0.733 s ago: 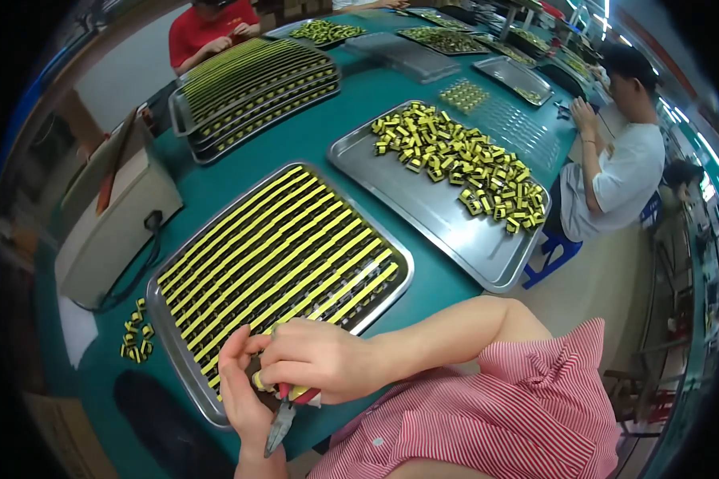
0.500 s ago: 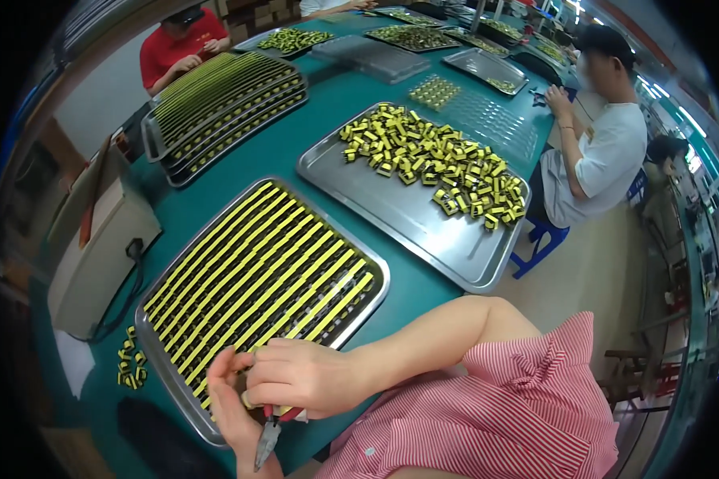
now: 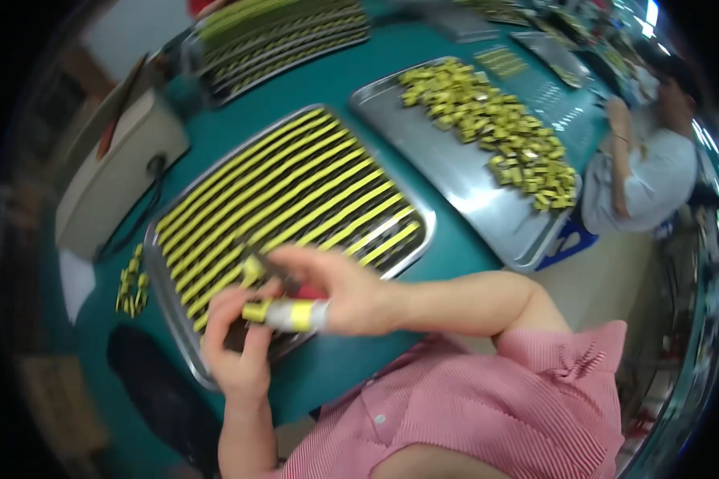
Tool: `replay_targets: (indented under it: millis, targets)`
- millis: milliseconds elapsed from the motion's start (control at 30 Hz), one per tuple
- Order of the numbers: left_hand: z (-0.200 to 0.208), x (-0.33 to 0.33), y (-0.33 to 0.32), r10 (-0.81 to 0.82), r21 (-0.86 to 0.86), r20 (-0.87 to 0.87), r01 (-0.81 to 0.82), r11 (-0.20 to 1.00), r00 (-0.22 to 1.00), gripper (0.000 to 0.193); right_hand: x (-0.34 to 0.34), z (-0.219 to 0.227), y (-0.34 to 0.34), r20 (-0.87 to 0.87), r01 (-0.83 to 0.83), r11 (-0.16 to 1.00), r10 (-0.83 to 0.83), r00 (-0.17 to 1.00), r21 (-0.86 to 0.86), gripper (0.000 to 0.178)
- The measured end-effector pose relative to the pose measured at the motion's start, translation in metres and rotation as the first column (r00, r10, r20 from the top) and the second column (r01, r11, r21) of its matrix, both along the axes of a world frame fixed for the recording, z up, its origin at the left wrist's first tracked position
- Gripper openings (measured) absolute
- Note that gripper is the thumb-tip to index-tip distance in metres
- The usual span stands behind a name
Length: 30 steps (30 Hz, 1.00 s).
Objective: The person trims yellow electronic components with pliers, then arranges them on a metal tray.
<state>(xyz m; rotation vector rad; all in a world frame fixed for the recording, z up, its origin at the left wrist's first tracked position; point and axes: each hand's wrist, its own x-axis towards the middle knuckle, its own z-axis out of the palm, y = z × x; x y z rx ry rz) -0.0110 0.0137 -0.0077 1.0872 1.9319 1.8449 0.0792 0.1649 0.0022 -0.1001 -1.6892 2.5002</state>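
Over the near edge of a metal tray (image 3: 433, 231), my two hands are close together. My right hand (image 3: 347, 291) is closed around red-handled pliers (image 3: 310, 292); their dark jaws point up and left over the tray, blurred. White and yellow tape (image 3: 295, 314) seems to wrap one of its fingers. Between thumb and fingers, my left hand (image 3: 236, 351) pinches a small yellow-and-black block (image 3: 255, 310), partly hidden. Another yellow piece (image 3: 252, 270) shows by the jaws; whether it is gripped there is unclear. Rows of yellow-and-black blocks (image 3: 287, 180) fill the tray.
A second metal tray (image 3: 455, 188) holds a loose heap of similar blocks (image 3: 487, 120). Stacked filled trays (image 3: 287, 48) stand at the back left. A beige box-shaped device (image 3: 124, 176) with a cable and several loose blocks (image 3: 132, 283) lie left. A co-worker (image 3: 643, 180) sits at right.
The view has shifted, so the trays sit higher. My hands have moved apart slightly; the pliers have swung from pointing down to pointing up, and a small block now shows at my left fingers.
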Motion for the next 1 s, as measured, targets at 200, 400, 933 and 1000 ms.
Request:
replay_targets:
  millis: [200, 400, 933, 1000]
  targets:
    - [0.024, -0.001, 0.0, -0.127, 0.194, 0.372, 0.056, 0.979, 0.919, 0.022, 0.006, 0.024, 0.009, 0.066, 0.101, 0.991, -0.107, 0.992, 0.088, 0.043]
    - [0.043, -0.014, -0.026, -0.011, -0.054, -0.071, 0.007, 0.999, 0.997, 0.023, 0.003, 0.028, 0.016, 0.046, 0.35, 0.932, -0.355, 0.934, 0.096, 0.033]
    - [0.017, -0.001, -0.038, -0.232, -0.542, -0.652, -0.23, 0.808, 0.722, 0.028, 0.011, 0.025, 0.02, -0.052, 0.306, 0.942, -0.302, 0.952, 0.136, 0.033]
    - [0.016, -0.001, -0.037, -0.239, -0.546, -0.667, -0.244, 0.801, 0.706, 0.027, 0.011, 0.026, 0.019, -0.064, 0.311, 0.938, -0.304, 0.95, 0.152, 0.033]
